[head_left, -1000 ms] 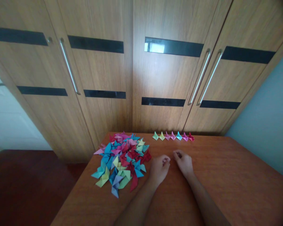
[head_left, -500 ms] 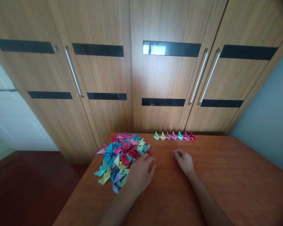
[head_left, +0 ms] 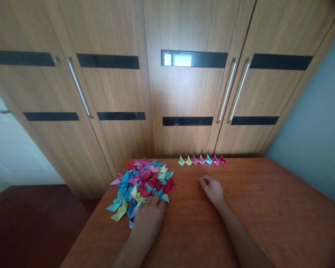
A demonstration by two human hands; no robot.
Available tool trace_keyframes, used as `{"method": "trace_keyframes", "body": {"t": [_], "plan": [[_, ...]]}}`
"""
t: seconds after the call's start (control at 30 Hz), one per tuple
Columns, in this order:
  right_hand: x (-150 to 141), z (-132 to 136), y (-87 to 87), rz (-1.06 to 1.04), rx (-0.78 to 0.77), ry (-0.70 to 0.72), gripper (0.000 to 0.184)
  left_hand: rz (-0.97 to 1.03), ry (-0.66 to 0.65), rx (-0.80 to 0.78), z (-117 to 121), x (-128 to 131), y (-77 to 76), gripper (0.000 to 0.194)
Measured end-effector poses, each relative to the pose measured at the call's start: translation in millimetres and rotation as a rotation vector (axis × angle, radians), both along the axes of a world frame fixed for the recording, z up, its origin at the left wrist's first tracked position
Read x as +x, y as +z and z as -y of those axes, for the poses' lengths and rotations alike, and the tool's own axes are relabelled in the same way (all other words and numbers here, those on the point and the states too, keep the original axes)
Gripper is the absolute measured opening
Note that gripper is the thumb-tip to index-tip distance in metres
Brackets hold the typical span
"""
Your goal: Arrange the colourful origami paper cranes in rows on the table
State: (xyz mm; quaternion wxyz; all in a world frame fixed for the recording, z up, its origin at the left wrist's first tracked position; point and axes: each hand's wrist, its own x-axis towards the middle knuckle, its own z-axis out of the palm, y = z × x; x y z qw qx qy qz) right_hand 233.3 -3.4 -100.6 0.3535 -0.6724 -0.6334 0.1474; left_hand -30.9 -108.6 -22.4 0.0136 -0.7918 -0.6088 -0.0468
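My left hand lies over the near right side of a heap of folded paper origami pieces. Its fingers are bent down among the papers with the tips hidden, so whatever they grip, if anything, does not show. My right hand rests on the table to the right of the heap, fingers curled in and nothing visible in them. The heap mixes blue, red, pink, yellow, green and lilac pieces. Along the far edge stands a row of several small origami pieces, from a green one at the left to a red one at the right.
Both forearms rest over the reddish-brown wooden table. A wooden wardrobe with long metal handles rises right behind its far edge. A blue wall is on the right, and a white door on the left.
My left hand has left the spot beside my right hand and moved left onto the heap, its fingers opening on the way, then bending down. My right hand stays in place. The view shifts slightly.
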Motion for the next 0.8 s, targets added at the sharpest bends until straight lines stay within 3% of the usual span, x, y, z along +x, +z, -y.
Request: {"method": "trace_keyframes", "body": {"t": [0.27, 0.5, 0.63, 0.7, 0.8], "plan": [[-0.5, 1.7, 2.0, 0.003, -0.013, 0.001, 0.023, 0.023, -0.026, 0.149, 1.3, -8.6, -3.6, 0.026], [-1.7, 2.9, 4.0, 0.000, -0.022, 0.010, 0.024, 0.268, -0.024, 0.339, -0.7, -13.3, 2.3, 0.024], [-0.8, 1.5, 3.1, -0.036, -0.025, 0.033, 0.024, 0.431, -0.083, 0.334, -7.6, -0.9, 6.4, 0.023], [-1.0, 1.0, 3.8, -0.111, -0.024, 0.084, 0.024, 0.486, -0.108, 0.306, -13.8, 7.3, 6.8, 0.022], [-4.6, 3.5, 9.4, -0.334, -0.063, 0.325, 0.026, 0.519, -0.116, 0.277, -24.6, 19.7, 4.7, 0.021]]}}
